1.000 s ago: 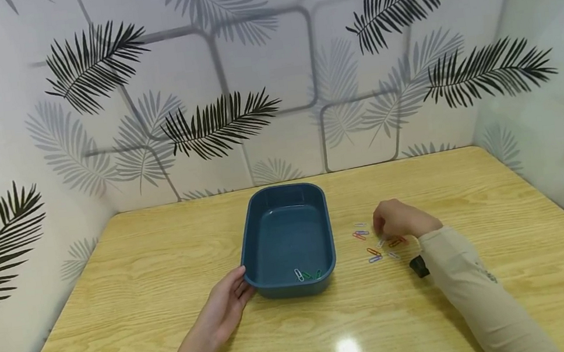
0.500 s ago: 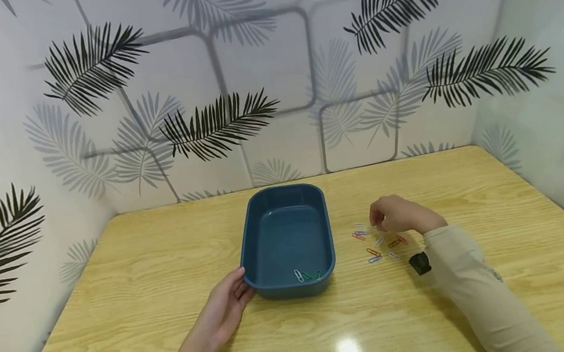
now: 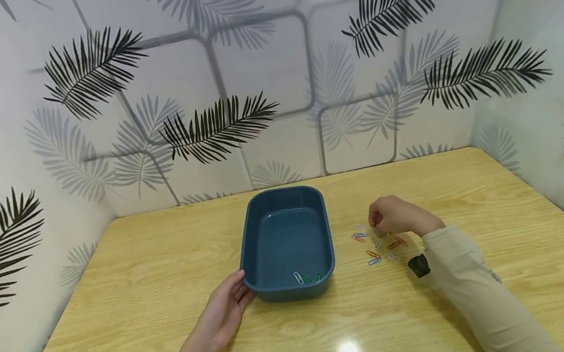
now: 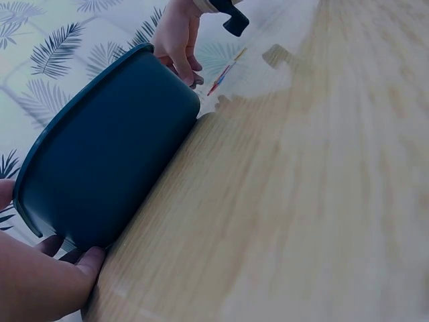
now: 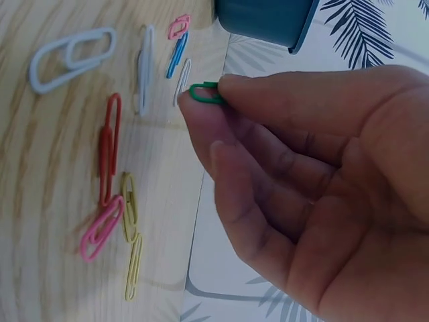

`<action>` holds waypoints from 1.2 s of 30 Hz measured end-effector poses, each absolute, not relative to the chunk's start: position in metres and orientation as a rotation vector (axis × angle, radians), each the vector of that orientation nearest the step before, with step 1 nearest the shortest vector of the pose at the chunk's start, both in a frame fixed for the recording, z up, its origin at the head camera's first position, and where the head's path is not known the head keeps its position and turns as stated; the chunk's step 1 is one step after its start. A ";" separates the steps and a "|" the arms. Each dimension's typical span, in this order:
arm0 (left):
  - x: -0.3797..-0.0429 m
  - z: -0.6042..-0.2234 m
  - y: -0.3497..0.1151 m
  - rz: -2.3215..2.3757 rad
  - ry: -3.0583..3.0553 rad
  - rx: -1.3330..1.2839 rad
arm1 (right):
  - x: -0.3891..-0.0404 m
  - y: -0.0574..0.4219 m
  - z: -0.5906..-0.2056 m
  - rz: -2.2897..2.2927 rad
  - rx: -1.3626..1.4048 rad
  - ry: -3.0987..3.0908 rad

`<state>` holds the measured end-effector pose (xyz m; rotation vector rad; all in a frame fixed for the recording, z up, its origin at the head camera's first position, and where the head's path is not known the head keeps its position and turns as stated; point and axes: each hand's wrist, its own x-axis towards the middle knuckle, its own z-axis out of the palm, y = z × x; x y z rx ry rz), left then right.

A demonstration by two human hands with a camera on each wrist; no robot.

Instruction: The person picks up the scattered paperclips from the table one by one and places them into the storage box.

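A dark blue plastic bin (image 3: 290, 239) sits on the table, with a white paper clip (image 3: 298, 278) and green paper clips (image 3: 317, 277) at its near end. My left hand (image 3: 225, 312) holds the bin's near left corner, thumb at the rim and fingers against the outer wall. To the right of the bin, my right hand (image 3: 395, 215) pinches a green paper clip (image 5: 204, 92) between thumb and index finger, just above the table. Loose paper clips lie below and beside it: a red one (image 5: 109, 151), a pink one (image 5: 102, 228), a white one (image 5: 70, 60) and several others.
The wooden table (image 3: 154, 256) meets a leaf-patterned wall (image 3: 278, 141) at the back, and similar walls stand at both sides. A black wrist strap piece (image 3: 419, 265) hangs under the right sleeve.
My right hand has shifted slightly left and away from me, uncovering more of the clips near it. My left hand and the bin have stayed in place.
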<state>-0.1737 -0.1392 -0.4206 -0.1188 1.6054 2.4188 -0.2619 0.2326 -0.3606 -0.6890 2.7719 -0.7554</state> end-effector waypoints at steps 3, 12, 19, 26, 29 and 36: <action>-0.173 -0.420 -0.140 2.412 1.612 -0.119 | -0.262 0.232 -0.360 -0.769 -0.685 2.782; -0.173 -0.420 -0.140 2.413 1.614 -0.113 | -0.262 0.227 -0.357 -0.851 -0.664 2.809; -0.173 -0.421 -0.140 2.434 1.598 -0.112 | -0.262 0.223 -0.356 -0.899 -0.680 2.829; -0.172 -0.422 -0.140 2.431 1.602 -0.126 | -0.261 0.218 -0.357 -0.957 -0.696 2.819; -0.172 -0.422 -0.140 2.428 1.604 -0.108 | -0.259 0.216 -0.356 -0.959 -0.708 2.828; -0.172 -0.422 -0.141 2.431 1.601 -0.110 | -0.256 0.208 -0.352 -0.998 -0.732 2.827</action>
